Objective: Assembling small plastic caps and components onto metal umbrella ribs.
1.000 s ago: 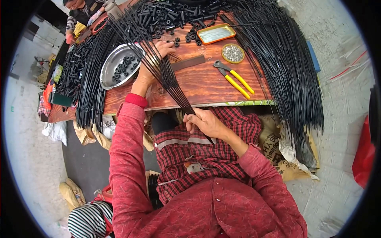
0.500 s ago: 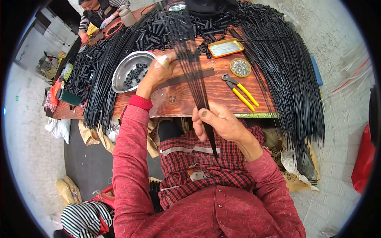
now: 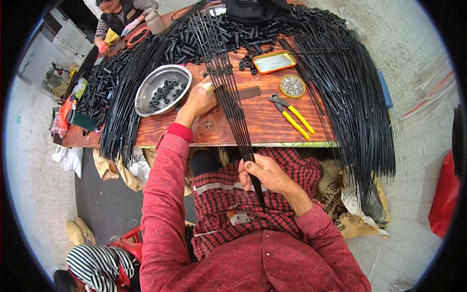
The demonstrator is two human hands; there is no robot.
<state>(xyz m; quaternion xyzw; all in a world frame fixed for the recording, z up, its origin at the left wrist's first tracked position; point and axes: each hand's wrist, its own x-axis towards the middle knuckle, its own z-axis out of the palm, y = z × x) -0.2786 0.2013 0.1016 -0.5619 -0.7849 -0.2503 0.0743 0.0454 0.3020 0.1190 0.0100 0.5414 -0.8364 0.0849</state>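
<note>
My right hand is closed round the lower part of a fanned bundle of thin black ribs, like those of an umbrella. The bundle slants up over the table, its narrow end pointing down above my lap. My left hand, with white tape on it, looks curled beside the ribs at mid-length; its fingertips are partly hidden behind them, so what they grip cannot be made out. Left of that hand stands an oval metal basin holding small black rings. Behind the ribs lies a dark bar on the wooden table.
Yellow-handled pincers, a round dish of small metal pieces and a tray of fine wires lie to the right. Long black rods overhang the right edge. Black tubular parts heap behind. A co-worker works far left.
My right hand has lowered toward my lap, bringing the ribs down with it. My left hand has shifted down slightly and closer to the ribs.
</note>
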